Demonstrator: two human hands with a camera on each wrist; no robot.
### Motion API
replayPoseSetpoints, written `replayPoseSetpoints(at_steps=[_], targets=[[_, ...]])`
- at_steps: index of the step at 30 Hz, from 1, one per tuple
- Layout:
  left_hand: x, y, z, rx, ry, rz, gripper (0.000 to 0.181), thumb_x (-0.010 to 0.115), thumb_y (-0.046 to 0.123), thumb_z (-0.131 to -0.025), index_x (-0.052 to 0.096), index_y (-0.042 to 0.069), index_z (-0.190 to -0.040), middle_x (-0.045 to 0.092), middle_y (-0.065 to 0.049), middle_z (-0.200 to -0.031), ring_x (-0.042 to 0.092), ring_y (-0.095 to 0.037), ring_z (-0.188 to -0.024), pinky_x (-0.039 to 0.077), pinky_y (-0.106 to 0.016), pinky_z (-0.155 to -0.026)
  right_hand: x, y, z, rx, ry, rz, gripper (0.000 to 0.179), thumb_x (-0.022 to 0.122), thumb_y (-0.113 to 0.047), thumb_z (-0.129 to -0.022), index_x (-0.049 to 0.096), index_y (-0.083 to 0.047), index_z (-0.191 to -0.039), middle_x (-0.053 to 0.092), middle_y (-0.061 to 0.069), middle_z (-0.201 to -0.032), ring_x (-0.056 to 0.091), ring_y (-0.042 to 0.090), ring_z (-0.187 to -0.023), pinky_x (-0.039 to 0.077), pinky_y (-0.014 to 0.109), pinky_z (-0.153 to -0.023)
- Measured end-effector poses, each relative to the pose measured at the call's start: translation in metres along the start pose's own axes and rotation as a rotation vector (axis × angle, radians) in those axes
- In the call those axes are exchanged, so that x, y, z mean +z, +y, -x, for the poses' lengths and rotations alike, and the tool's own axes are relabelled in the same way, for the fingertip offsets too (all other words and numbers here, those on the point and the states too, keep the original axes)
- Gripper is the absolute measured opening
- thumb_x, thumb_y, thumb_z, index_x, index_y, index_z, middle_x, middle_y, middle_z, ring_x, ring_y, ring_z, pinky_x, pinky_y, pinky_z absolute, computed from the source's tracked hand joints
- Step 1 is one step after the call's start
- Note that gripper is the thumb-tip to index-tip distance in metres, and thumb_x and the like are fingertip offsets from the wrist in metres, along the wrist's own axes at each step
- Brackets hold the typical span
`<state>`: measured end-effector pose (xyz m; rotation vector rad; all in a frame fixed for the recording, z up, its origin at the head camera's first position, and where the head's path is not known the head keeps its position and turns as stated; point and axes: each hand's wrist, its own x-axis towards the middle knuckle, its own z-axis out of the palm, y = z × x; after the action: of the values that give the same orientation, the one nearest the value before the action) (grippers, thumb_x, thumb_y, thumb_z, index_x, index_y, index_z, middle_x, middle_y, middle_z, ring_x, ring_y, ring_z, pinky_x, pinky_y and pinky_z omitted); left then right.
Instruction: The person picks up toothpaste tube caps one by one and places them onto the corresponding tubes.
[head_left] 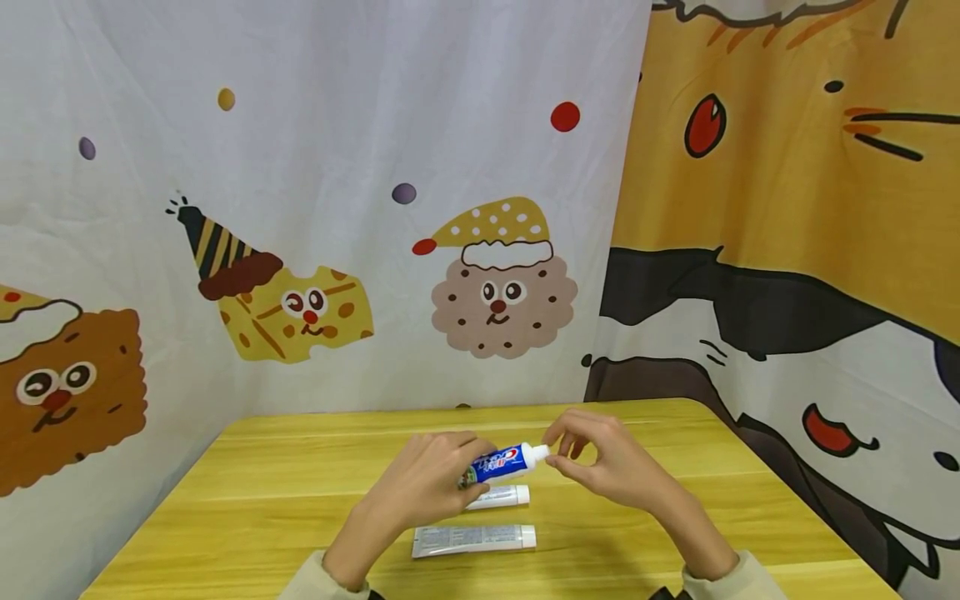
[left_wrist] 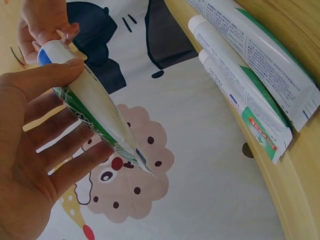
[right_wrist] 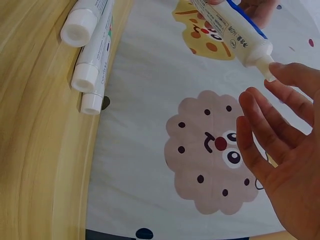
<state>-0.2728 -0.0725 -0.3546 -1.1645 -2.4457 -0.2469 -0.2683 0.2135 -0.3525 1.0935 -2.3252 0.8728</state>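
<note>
A blue, white and green Crest toothpaste tube [head_left: 504, 463] is raised over the table, its white end pointing right. My left hand [head_left: 423, 479] grips it around the body; in the left wrist view the thumb lies across the tube, with the other fingers spread behind it. My right hand [head_left: 611, 458] is at the narrow white cap [right_wrist: 265, 67], its thumb and index finger pinching the tip while the other fingers stay apart. Beneath, a white toothpaste tube [head_left: 474, 540] lies nearest me, and a second tube [head_left: 510, 497] lies behind it, partly hidden by the left hand.
Three capped tubes lie side by side in the left wrist view, one with a green and red label [left_wrist: 260, 132]. The wooden table [head_left: 300, 467] ends at a cartoon-printed curtain [head_left: 337, 167] behind and on the right.
</note>
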Motion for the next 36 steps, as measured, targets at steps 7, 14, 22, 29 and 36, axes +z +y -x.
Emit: replayPoseSetpoints(at_steps=[7, 14, 22, 29, 36], targets=[[0.0001, 0.0001, -0.0004, 0.001, -0.001, -0.008, 0.036, 0.083, 0.034, -0.087, 0.072, 0.02, -0.119, 0.074, 0.008, -0.101, 0.057, 0.001, -0.071, 0.047, -0.017, -0.062, -0.0003, -0.0007, 0.0006, 0.044, -0.013, 0.004, 0.014, 0.076, -0.017, -0.093, 0.068, -0.027, -0.1, 0.071, -0.015, -0.094, 0.061, -0.002, -0.073, 0.056, 0.024, -0.068], [0.0009, 0.0005, -0.0002, 0.01, 0.001, -0.012, 0.034, 0.083, 0.034, -0.087, 0.073, 0.02, -0.117, 0.073, 0.009, -0.098, 0.054, 0.002, -0.068, 0.045, -0.016, -0.06, 0.0001, -0.0004, 0.0006, 0.08, -0.032, 0.006, 0.01, 0.075, -0.023, -0.095, 0.07, -0.023, -0.103, 0.071, -0.014, -0.097, 0.06, -0.002, -0.074, 0.056, 0.025, -0.069], [0.0021, 0.0001, -0.0005, 0.005, -0.006, -0.008, 0.035, 0.083, 0.034, -0.087, 0.073, 0.021, -0.117, 0.072, 0.01, -0.098, 0.054, 0.002, -0.069, 0.046, -0.016, -0.061, 0.0005, -0.0011, 0.0006, 0.05, -0.043, 0.003, 0.011, 0.074, -0.02, -0.095, 0.069, -0.026, -0.103, 0.072, -0.013, -0.098, 0.06, -0.002, -0.073, 0.056, 0.024, -0.069], [0.0023, 0.0002, -0.0002, 0.006, -0.006, -0.008, 0.035, 0.083, 0.033, -0.086, 0.073, 0.02, -0.117, 0.073, 0.01, -0.098, 0.055, 0.002, -0.069, 0.047, -0.016, -0.062, 0.0, -0.0028, 0.0003, 0.067, -0.055, 0.009, 0.01, 0.073, -0.019, -0.096, 0.068, -0.027, -0.101, 0.071, -0.013, -0.095, 0.06, -0.002, -0.073, 0.056, 0.025, -0.068], [0.0011, 0.0006, -0.0004, 0.006, -0.006, -0.009, 0.035, 0.083, 0.033, -0.087, 0.073, 0.02, -0.117, 0.073, 0.009, -0.099, 0.057, 0.002, -0.07, 0.048, -0.016, -0.063, -0.0001, -0.0032, 0.0001, 0.095, -0.069, 0.01, 0.008, 0.071, -0.02, -0.098, 0.067, -0.027, -0.102, 0.071, -0.013, -0.096, 0.061, -0.002, -0.074, 0.056, 0.024, -0.068]])
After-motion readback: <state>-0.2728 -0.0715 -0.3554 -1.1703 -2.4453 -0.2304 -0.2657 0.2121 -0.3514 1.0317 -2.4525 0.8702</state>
